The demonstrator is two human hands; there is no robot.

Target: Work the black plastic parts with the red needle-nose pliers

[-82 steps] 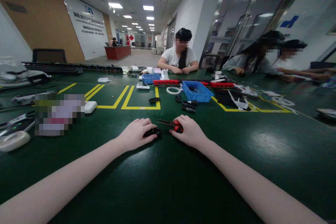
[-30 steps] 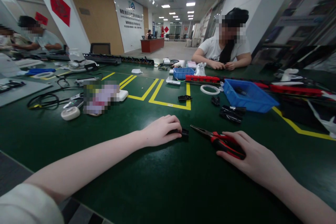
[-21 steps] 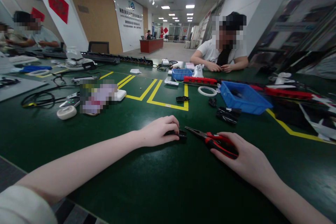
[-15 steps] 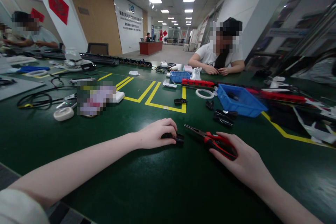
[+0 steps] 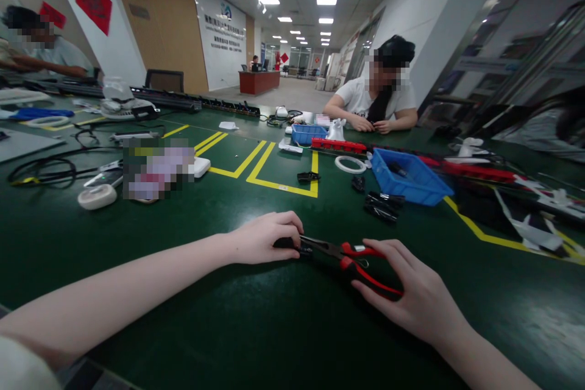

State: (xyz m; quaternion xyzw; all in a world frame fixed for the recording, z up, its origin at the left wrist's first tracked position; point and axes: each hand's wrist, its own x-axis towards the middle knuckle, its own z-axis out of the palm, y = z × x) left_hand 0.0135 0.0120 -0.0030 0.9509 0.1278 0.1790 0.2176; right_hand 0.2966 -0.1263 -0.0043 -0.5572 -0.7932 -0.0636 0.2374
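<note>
My left hand [image 5: 269, 237] is closed around a small black part [image 5: 305, 250] low over the green table [image 5: 256, 329]. In my right hand [image 5: 406, 286] are red-and-black long-nose pliers [image 5: 343, 254], their handles spread apart. The tips of the pliers reach the black part beside my left fingertips; whether the jaws grip it is too small to tell. Beyond my hands lies another small black piece [image 5: 309, 177] on the yellow tape.
A blue bin [image 5: 411, 186] stands at the right, with black pieces [image 5: 382, 206] and a white ring [image 5: 350, 164] near it. A phone [image 5: 162, 170], white case [image 5: 97, 196] and cables lie left. A person [image 5: 384, 88] sits across the table.
The pliers have moved left to the black part, and their handles have opened wider. My left hand still holds the part. The whole view has shifted slightly.
</note>
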